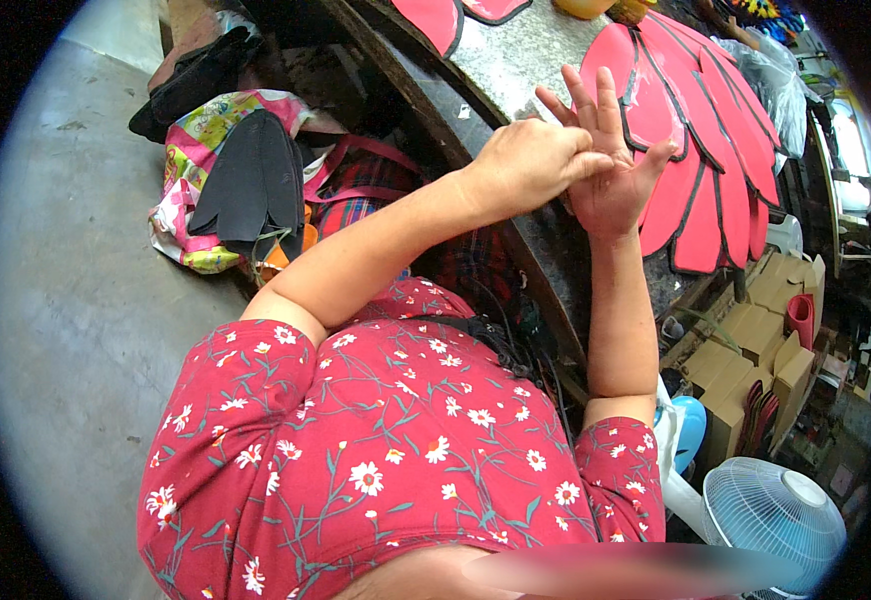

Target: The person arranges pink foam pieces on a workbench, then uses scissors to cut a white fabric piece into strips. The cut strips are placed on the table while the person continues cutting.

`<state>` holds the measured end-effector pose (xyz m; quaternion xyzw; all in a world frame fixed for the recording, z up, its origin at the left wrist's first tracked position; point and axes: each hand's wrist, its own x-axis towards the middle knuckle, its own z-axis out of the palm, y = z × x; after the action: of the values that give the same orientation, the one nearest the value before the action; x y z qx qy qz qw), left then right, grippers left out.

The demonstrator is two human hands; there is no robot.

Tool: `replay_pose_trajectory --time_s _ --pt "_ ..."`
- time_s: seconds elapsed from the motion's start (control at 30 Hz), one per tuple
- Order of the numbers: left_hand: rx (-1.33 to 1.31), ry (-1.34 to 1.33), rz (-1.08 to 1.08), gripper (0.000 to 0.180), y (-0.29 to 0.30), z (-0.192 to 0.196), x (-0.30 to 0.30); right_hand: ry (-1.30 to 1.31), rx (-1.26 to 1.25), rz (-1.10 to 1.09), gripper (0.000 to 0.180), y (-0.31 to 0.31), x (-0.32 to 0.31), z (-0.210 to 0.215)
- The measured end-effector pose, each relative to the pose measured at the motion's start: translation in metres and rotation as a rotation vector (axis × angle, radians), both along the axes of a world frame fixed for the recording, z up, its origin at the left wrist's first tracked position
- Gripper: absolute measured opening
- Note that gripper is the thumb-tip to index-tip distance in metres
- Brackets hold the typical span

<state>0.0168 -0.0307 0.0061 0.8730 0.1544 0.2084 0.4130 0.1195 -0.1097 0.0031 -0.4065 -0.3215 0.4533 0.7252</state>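
Both my hands are raised over the edge of the grey stone table (516, 60). My right hand (616, 175) is held up with its palm showing and its fingers spread, and nothing lies in it. My left hand (526, 160) has its fingers bunched, and their tips press against the right hand's palm near the base of the fingers. I see no object between them. Just behind the hands, a fan of red petal-shaped pieces with black edging (706, 150) lies on the table.
More red pieces (436, 15) lie at the table's far end. On the concrete floor at left sit a colourful bag (201, 150) with black sole-shaped pieces (251, 180) and a plaid bag (356, 185). Cardboard boxes (756, 350) and a white fan (771, 510) stand at lower right.
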Motion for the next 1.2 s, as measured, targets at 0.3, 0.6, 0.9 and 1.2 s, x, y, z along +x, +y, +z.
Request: replay_pose_trajectory --time_s 0.3,0.6,0.9,1.2 --pt "-0.218 -0.049 -0.099 0.046 0.002 -0.015 0.0 -0.481 0.01 -0.029 0.114 0.003 0.003 -0.012" --pt "-0.918 -0.115 -0.329 0.03 0.007 -0.022 0.001 -0.311 -0.01 -0.041 0.115 0.0 -0.002 -0.005" --pt "-0.933 -0.381 -0.349 0.029 0.008 0.001 -0.017 -0.014 0.014 -0.034 0.115 0.0 0.002 0.002" --pt "-0.445 -0.244 -0.036 0.032 0.022 -0.01 -0.005 -0.248 -0.048 0.114 0.121 -0.004 -0.002 -0.003"
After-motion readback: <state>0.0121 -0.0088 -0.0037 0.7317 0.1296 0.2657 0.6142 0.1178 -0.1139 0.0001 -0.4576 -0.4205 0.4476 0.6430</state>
